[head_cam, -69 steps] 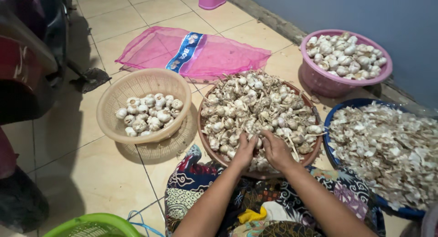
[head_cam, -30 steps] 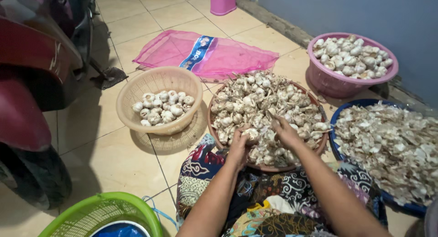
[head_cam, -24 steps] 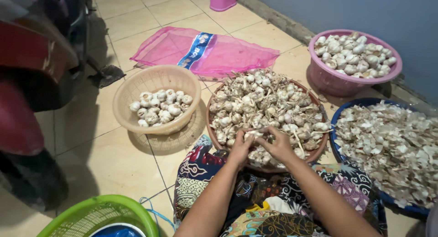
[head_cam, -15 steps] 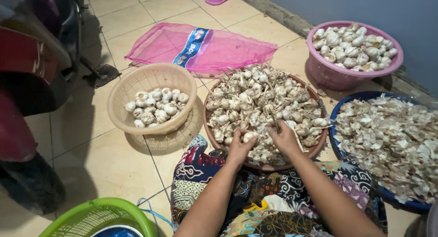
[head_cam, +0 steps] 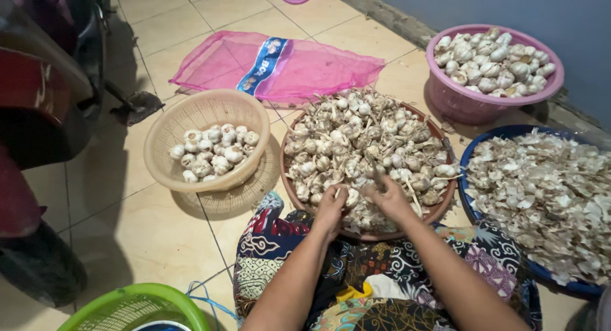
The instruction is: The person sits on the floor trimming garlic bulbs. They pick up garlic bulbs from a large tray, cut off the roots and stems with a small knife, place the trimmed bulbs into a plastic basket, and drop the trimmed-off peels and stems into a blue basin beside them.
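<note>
Risk of a slip, as judged from here: heaped bulbs crowd the near rim of the brown basin at lower centre, so a tug on one could roll loose neighbours over the edge onto the patterned cloth below. Dry skins may also flake into the wrong pile.

Left hand curled closed around a garlic bulb, just right of its knuckles. Right hand pinched narrow on a stalk poking up from between its fingers. Both over the near edge of the heap.

To the left, tan basket of cleaner bulbs; upper right, pink tub; far right, blue tray of peelings.
</note>
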{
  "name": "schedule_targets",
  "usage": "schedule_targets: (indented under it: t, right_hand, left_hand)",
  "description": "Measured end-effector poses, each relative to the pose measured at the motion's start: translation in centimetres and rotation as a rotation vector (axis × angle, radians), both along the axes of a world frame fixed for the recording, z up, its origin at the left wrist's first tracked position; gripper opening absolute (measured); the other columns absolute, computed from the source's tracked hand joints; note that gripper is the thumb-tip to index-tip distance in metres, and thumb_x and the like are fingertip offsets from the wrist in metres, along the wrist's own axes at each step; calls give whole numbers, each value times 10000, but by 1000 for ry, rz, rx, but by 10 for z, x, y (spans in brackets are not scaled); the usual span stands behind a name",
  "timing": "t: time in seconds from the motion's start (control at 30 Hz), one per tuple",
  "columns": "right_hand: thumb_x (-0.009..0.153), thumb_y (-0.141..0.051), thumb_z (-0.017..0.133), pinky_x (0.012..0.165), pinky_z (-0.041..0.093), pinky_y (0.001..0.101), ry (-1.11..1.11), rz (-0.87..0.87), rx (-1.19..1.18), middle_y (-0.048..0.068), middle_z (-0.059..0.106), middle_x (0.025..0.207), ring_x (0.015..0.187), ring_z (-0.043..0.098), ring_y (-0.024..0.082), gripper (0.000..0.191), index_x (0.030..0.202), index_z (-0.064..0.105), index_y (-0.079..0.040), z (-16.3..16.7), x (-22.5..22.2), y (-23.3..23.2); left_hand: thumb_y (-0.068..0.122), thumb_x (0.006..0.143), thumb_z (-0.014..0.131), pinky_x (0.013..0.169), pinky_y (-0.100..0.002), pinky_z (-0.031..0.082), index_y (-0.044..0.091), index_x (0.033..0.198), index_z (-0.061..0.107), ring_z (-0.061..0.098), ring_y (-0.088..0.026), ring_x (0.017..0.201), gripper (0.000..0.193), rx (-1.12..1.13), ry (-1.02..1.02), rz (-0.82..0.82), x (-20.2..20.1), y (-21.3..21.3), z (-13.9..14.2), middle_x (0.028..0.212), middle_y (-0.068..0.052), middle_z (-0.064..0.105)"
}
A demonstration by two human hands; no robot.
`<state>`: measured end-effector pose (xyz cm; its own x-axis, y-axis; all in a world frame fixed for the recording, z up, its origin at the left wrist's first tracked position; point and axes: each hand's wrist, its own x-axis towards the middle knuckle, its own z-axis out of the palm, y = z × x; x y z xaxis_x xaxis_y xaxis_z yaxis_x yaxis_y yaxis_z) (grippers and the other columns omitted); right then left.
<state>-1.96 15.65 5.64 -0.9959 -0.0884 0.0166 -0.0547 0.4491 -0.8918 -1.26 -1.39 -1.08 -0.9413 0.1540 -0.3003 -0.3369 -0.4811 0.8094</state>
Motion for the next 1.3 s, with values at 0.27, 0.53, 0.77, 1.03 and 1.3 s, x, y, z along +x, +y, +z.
schedule_targets:
  t: [0.27,0.53,0.77,1.03,1.3]
  right_hand:
    - [964,-278,746,595,432,264,41,-68,-253,40,657,822,669,543,87,270,1066,706,-32,-23,8,-18]
    - [878,-259,723,427,334,248,-260,11,-408,-54,583,736,518,439,66,272,1111,670,-131,-32,-7,-12]
    - [1006,-382,691,568,463,232,-8,-156,63,10,659,762,618,574,58,363,1167,685,-57,-44,-17,-13]
    - [864,-229,714,526,524,258,-342,-32,-509,-3,701,846,604,649,82,372,1220,651,-139,-40,-24,4]
    - [981,-233,713,531,388,250,-50,-55,-289,-22,632,779,622,494,55,213,1058,718,-35,-58,-19,-16]
  left_hand:
    - [243,1019,618,582,-292,397,126,947,578,456,-123,692,144,-76,116,58,-17,23,-30,826,7,564]
    - [362,1053,425,854,-301,430,86,1072,527,539,-161,926,294,-501,424,182,-31,20,-34,983,-32,578]
    - [284,1037,445,856,-343,445,46,1051,549,508,-207,900,260,-390,422,152,-38,16,-52,952,-92,537]
    - [336,995,592,624,-314,529,129,1088,576,576,-142,785,228,90,-16,-101,-42,14,-40,973,-2,613]
    - [282,1068,590,594,-299,425,100,1008,555,461,-154,747,195,-172,168,-1,-37,21,-69,856,-13,503]
